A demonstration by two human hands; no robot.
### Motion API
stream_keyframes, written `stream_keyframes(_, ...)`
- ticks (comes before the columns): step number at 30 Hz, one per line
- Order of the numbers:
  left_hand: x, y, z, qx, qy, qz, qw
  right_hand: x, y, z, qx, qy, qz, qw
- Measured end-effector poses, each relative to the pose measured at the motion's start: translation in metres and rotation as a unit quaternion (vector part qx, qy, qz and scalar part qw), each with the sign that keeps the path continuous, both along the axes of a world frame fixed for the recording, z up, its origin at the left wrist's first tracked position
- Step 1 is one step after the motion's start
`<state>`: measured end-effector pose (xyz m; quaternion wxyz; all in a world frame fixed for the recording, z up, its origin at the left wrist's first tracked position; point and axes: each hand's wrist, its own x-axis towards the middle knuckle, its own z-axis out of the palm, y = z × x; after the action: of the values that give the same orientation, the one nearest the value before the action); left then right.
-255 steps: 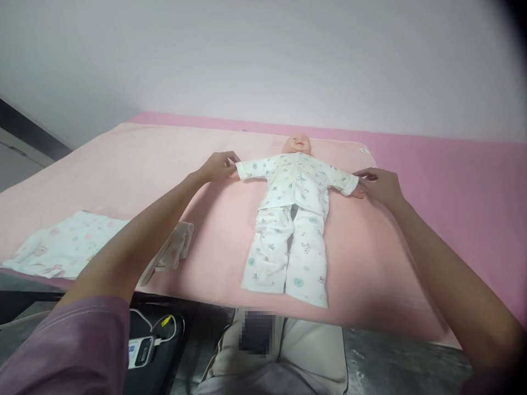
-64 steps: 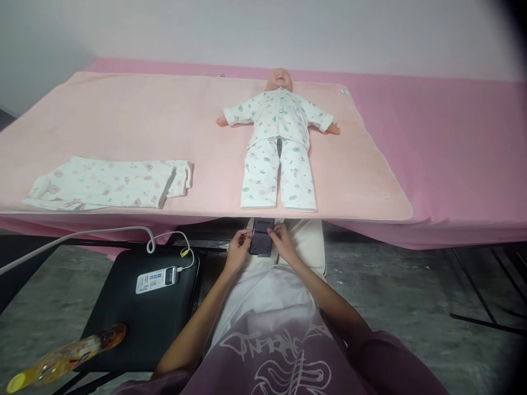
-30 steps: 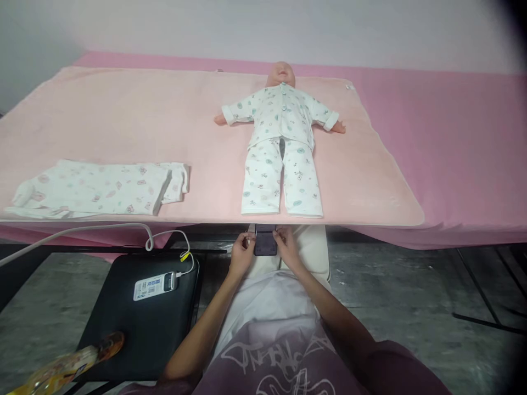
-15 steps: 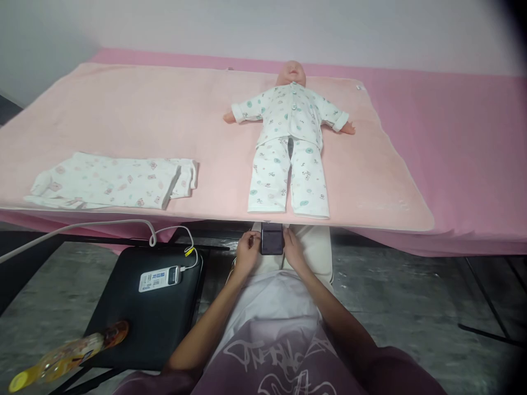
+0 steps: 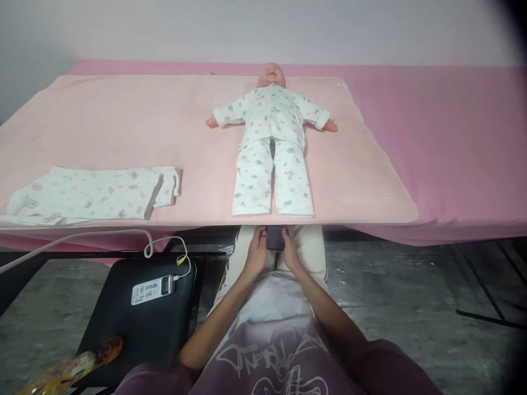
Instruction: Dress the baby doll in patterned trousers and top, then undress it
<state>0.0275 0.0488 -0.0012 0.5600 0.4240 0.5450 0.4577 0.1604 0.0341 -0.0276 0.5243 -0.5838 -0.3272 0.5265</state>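
Note:
Low over my lap, just below the table's front edge, a dark, flat phone [image 5: 275, 239] is held between both hands. My left hand [image 5: 257, 251] closes on its left side, and my right hand [image 5: 291, 250] grips the right side. Beyond them on the table lies a baby doll [image 5: 272, 77] on its back, arms spread. It wears a white printed jacket [image 5: 274, 118] with buttons and matching trousers [image 5: 253, 178]. To the left, a folded white garment [image 5: 94, 192] with a pinkish print rests near the front edge.
A peach blanket [image 5: 185, 109] covers much of the pink-draped table [image 5: 453, 137]. At my left, a black stool [image 5: 135, 334] carries a white power bank [image 5: 152, 289] with a white cable [image 5: 119, 232]. A bottle [image 5: 78, 367] of yellow drink lies there, partly out of view.
The view has shifted, so table items appear further left. Both hands still hold the phone; it looks more tilted and shorter, with the left hand closer around it.

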Motion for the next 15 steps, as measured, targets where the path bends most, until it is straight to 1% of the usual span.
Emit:
stream_keyframes(3,0.014,0.002,-0.011,-0.063,-0.12,-0.017,0.991,0.009,-0.002,-0.008,0.007,-0.025,-0.001,1.0)
stream_keyframes(6,0.027,0.002,-0.022,-0.143,-0.235,-0.047,0.96,0.026,-0.003,-0.016,0.004,-0.11,0.008,0.994)
stream_keyframes(8,0.033,0.002,-0.027,-0.16,-0.272,-0.059,0.947,0.039,-0.004,-0.02,0.01,-0.172,0.017,0.985)
stream_keyframes(10,0.036,0.001,-0.03,-0.155,-0.285,-0.065,0.944,0.049,-0.005,-0.025,0.022,-0.197,0.017,0.98)
stream_keyframes(12,0.036,0.0,-0.032,-0.156,-0.292,-0.068,0.941,0.055,-0.006,-0.028,0.035,-0.161,0.014,0.986)
stream_keyframes(15,0.036,0.0,-0.031,-0.161,-0.296,-0.075,0.939,0.056,-0.007,-0.031,0.052,-0.047,0.019,0.997)
